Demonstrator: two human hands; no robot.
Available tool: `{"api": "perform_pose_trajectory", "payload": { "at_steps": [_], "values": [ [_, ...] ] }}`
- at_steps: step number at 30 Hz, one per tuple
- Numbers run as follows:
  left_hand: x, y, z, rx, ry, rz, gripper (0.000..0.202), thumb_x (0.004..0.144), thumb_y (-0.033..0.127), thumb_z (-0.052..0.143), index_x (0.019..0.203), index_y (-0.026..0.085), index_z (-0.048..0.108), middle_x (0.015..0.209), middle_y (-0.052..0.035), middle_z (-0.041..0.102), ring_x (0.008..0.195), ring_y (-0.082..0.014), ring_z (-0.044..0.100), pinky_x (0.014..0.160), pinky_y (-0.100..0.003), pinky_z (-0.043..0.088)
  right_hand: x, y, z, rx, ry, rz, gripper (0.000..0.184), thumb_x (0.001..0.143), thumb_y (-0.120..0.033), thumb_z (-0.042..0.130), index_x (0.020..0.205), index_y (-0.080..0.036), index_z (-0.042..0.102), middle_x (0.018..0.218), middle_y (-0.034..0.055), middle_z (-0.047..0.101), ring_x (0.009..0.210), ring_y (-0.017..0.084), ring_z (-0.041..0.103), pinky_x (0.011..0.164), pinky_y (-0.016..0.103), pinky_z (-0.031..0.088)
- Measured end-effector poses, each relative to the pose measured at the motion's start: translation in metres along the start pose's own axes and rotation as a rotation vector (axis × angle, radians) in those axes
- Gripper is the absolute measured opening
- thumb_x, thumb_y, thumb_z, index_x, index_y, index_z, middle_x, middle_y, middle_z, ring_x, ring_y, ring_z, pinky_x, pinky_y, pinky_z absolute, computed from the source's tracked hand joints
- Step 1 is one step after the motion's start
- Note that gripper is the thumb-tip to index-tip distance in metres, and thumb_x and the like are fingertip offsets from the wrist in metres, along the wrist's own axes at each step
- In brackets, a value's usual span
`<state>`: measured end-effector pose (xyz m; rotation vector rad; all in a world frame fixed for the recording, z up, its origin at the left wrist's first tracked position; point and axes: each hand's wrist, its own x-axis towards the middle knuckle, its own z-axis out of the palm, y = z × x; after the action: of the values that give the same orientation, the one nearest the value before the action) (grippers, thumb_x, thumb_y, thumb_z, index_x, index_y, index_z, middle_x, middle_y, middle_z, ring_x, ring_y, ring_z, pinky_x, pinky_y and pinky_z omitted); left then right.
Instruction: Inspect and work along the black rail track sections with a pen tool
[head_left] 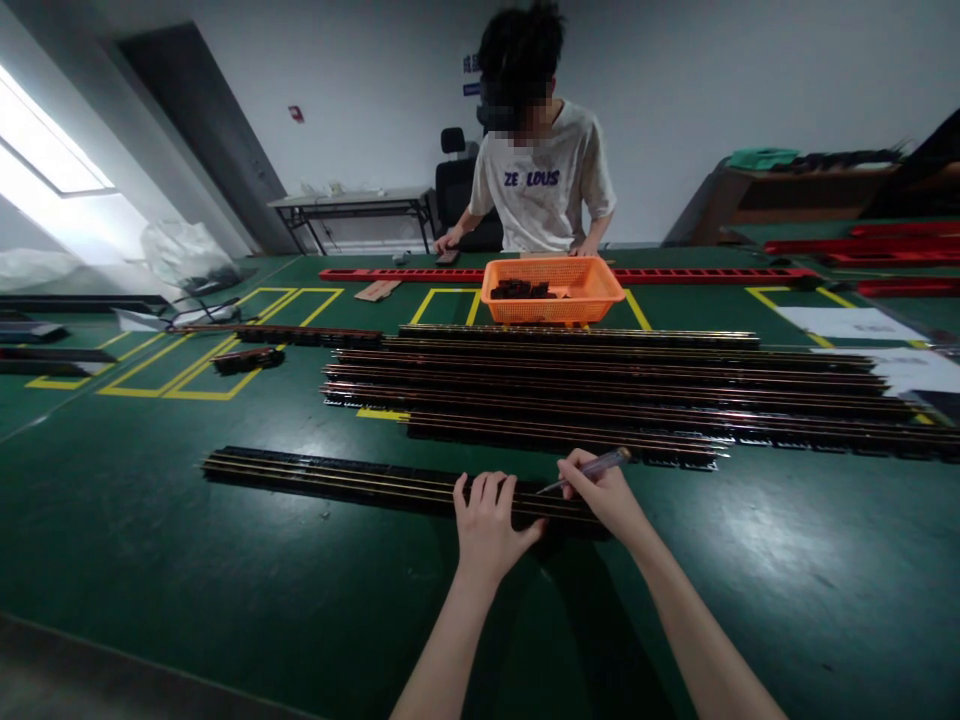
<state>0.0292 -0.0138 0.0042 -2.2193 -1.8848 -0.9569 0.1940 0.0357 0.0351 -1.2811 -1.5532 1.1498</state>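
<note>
A long black strip with brass-coloured rods (322, 474) lies across the green table in front of me. My left hand (489, 525) is laid over the strip near its right part, fingertips at the far side and thumb at the near side, holding it. In my right hand (606, 492) is a screwdriver (606, 462) with a translucent handle. The shaft slants down to the left, and its tip meets the strip just right of my left hand. Whether the tip sits in a slot or screw is too small to tell.
Beyond the strip lie several similar black strips with rods (600, 380). An orange basket (556, 308) holding dark parts stands farther back. A person (555, 180) is across the table, behind a long red rail (405, 275). Short dark pieces (247, 360) lie at left, paper sheets (855, 322) at right.
</note>
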Motion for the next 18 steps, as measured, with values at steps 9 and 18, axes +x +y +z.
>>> {"api": "perform_pose_trajectory", "payload": {
  "at_steps": [9, 18],
  "values": [
    [-0.002, -0.001, 0.004, 0.032, 0.024, 0.008, 0.037, 0.070, 0.046, 0.059, 0.095, 0.019, 0.063, 0.098, -0.0081, 0.066, 0.096, -0.0269, 0.056, 0.098, -0.050, 0.030, -0.006, 0.011, -0.002, 0.034, 0.110, 0.019, 0.034, 0.079, -0.047, 0.054, 0.059, -0.020, 0.055, 0.047, -0.0019, 0.056, 0.048, 0.013, 0.050, 0.053, 0.026, 0.037],
    [-0.003, -0.002, 0.004, 0.030, 0.013, 0.011, 0.041, 0.072, 0.051, 0.057, 0.098, 0.019, 0.062, 0.100, -0.0081, 0.065, 0.097, -0.0271, 0.056, 0.097, -0.051, 0.030, 0.004, 0.011, -0.025, 0.031, -0.135, 0.075, 0.027, 0.072, -0.044, 0.063, 0.063, -0.019, 0.061, 0.060, 0.0008, 0.064, 0.061, 0.016, 0.057, 0.062, 0.027, 0.041]
  ]
}}
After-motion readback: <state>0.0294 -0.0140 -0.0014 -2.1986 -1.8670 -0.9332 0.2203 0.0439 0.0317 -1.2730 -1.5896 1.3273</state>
